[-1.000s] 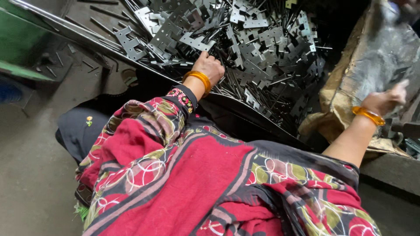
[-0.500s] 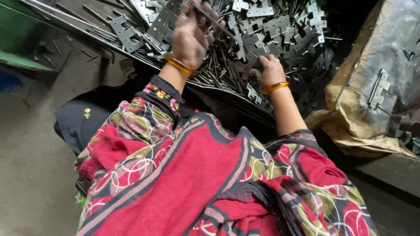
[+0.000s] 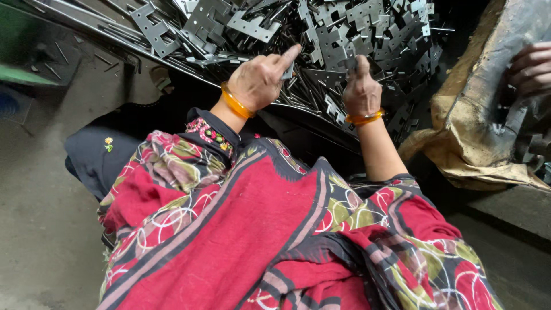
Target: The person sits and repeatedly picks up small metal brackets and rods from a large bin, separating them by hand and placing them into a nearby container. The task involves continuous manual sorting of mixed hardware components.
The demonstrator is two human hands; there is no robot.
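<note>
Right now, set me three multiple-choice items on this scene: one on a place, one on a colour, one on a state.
1. Where is the pile of metal brackets?
A. In front of both hands
B. Behind the person
C. On the lap

2. What colour are the bangles?
A. Green
B. Orange
C. Silver

3. How is the left hand?
A. Flat and open
B. Fingers curled, one finger pointing out
C. Resting on the floor

Answers: 1 A, the grey pile lies just beyond the left hand and right hand. 2 B, each wrist wears an orange band. 3 B, its knuckles are bent and one finger points toward the pile.
</note>
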